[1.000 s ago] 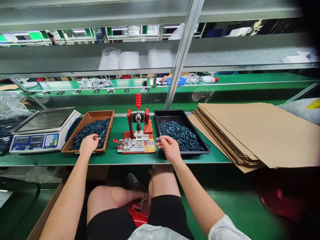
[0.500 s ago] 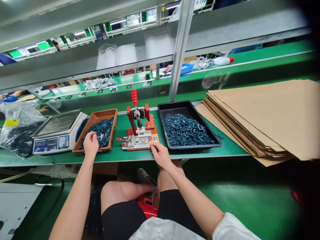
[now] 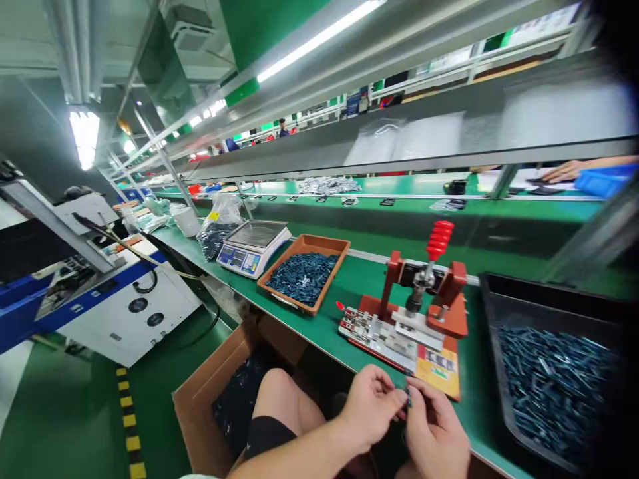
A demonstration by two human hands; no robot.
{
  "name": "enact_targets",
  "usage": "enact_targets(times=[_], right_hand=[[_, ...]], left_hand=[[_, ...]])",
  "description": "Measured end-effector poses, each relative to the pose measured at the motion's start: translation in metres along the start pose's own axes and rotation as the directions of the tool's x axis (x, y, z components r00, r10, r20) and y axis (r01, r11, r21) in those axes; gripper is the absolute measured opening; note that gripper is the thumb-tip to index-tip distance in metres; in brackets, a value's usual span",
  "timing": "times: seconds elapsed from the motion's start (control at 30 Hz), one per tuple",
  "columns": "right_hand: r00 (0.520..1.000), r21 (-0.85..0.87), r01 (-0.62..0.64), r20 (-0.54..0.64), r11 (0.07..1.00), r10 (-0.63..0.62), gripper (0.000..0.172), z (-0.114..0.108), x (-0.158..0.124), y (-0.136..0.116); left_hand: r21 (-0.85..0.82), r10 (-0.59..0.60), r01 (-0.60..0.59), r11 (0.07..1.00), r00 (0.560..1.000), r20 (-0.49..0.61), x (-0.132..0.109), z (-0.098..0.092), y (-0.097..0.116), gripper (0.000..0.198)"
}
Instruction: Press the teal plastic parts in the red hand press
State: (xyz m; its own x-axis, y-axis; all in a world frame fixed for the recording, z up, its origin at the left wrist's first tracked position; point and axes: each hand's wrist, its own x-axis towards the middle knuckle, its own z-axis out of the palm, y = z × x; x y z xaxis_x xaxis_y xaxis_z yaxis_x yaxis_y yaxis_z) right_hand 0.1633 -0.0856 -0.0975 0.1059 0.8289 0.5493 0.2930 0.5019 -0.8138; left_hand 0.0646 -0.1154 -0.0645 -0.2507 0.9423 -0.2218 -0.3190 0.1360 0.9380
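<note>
My left hand (image 3: 372, 407) and my right hand (image 3: 435, 429) meet at the bench's front edge, thumbs and fingers pinched close together. A tiny blue-green part (image 3: 410, 399) shows between the fingertips, mostly hidden by them. Just beyond stands a toggle press (image 3: 422, 309) with a red ribbed handle pointing up and a metal fixture at its base. Left of the press, a brown tray (image 3: 319, 307) holds a pile of small dark blue parts (image 3: 302, 276). To the right, a black tray (image 3: 502, 392) contains many similar slim parts (image 3: 554, 386).
A weighing scale (image 3: 253, 249) stands left of the brown tray, with a clear bag of dark parts (image 3: 215, 236) beside it. Under the bench is an open cardboard box (image 3: 200, 406). A white and blue machine cabinet (image 3: 134, 313) stands at the left. Another person's hand (image 3: 566, 171) shows across the bench.
The view has swung left. My left hand has left the brown tray and come against my right hand, which has moved off the press base; both now pinch together.
</note>
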Motion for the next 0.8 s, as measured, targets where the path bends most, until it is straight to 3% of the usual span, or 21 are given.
enact_targets(times=[0.13,0.4,0.53,0.67,0.8], right_hand=[[0.998,-0.105,0.056,0.024,0.993,-0.054,0.037,0.000,0.003,0.004],[0.959,-0.001,0.249,0.139,0.969,-0.246,0.017,0.002,0.010,-0.015],[0.981,0.039,0.112,0.152,0.993,-0.116,0.017,0.000,0.015,-0.023],[0.993,0.066,-0.101,0.068,0.993,0.097,0.019,-0.004,0.028,-0.003],[0.985,0.038,-0.167,0.054,0.985,0.164,0.020,-0.009,0.033,0.009]], left_hand=[[0.134,0.070,-0.065,0.989,0.997,-0.030,-0.005,-0.005,-0.001,0.056],[0.245,0.014,-0.063,0.967,0.981,0.195,-0.002,-0.026,0.017,0.069],[0.252,-0.082,0.020,0.967,0.968,0.238,0.000,-0.039,0.031,0.062],[0.322,-0.049,0.005,0.947,0.990,0.131,0.014,-0.054,0.040,0.057],[0.397,0.008,-0.059,0.916,0.992,0.129,0.029,-0.060,0.059,0.051]])
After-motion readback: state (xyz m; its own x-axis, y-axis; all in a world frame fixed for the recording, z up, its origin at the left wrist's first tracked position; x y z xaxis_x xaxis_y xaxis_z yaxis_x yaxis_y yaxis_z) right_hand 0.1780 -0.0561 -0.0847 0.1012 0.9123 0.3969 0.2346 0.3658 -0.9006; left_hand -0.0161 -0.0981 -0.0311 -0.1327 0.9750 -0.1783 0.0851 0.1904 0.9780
